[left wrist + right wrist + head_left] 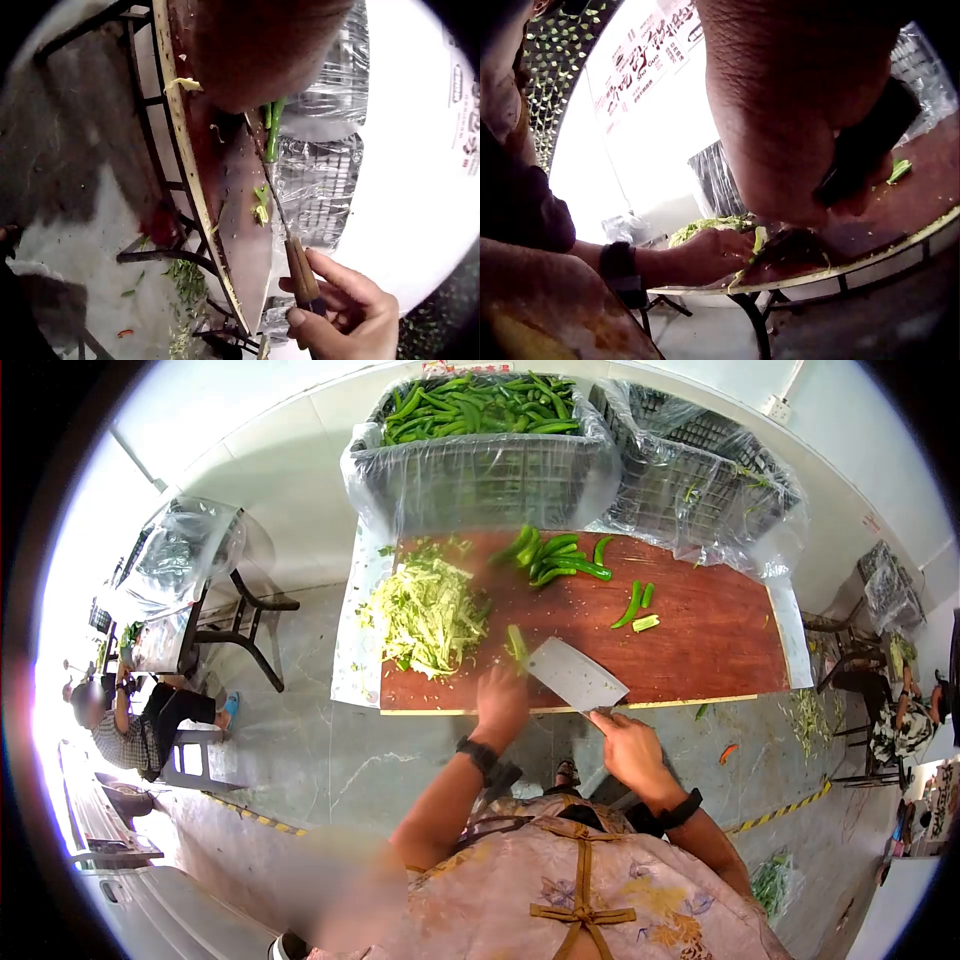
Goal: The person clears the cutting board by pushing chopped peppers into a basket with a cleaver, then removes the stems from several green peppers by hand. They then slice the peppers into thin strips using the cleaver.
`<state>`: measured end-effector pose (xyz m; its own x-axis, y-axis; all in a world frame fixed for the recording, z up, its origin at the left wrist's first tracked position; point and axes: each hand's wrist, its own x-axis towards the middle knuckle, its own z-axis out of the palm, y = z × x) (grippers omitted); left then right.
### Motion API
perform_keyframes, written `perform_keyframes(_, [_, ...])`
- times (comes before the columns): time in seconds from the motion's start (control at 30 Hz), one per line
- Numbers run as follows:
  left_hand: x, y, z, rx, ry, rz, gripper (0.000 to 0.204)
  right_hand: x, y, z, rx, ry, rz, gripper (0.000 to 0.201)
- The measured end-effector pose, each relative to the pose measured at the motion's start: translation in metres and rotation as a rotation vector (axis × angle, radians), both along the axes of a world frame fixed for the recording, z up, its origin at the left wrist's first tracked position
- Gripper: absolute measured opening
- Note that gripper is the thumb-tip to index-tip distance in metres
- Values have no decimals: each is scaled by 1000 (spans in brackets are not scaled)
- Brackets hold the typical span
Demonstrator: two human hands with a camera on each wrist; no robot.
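Note:
My left hand (502, 705), at the board's front edge, pinches a pale green pepper piece (516, 644); in the right wrist view the piece (760, 240) sticks up at its fingertips. My right hand (635, 755) grips the cleaver's handle, its broad blade (577, 675) angled over the board toward my left hand. The left wrist view shows that grip on the wooden handle (301, 274). Shredded pale green vegetable (428, 615) is heaped at left. Whole green peppers (570, 560) lie at the back, with cut pieces (646, 623) at right.
Behind the reddish board (700, 660) stand a plastic-lined crate of green peppers (480, 410) and another lined crate (700, 480). One person (130, 730) sits at far left by a table; another (905, 720) is at far right. Scraps (808, 720) lie on the floor.

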<state>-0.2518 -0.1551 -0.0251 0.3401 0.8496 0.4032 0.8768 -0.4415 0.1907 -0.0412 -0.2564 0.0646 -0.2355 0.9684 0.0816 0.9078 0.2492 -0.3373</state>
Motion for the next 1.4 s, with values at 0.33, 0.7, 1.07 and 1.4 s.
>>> perform_keyframes(0.33, [-9,9,-5,-27,-34,-91,17,-2,12,-7,-2,21,26,44])
perform_keyframes(0.7, [-10,11,-8,89,-120,-151,15,-7,12,-32,116,17,2,40])
perform_keyframes(1.07, [-16,13,-1,-109,-73,-116,14,-9,13,-33,113,102,17,44])
perform_keyframes(1.4, [-15,8,-15,-79,-230,-222,16,3,8,-23,113,122,61,44])
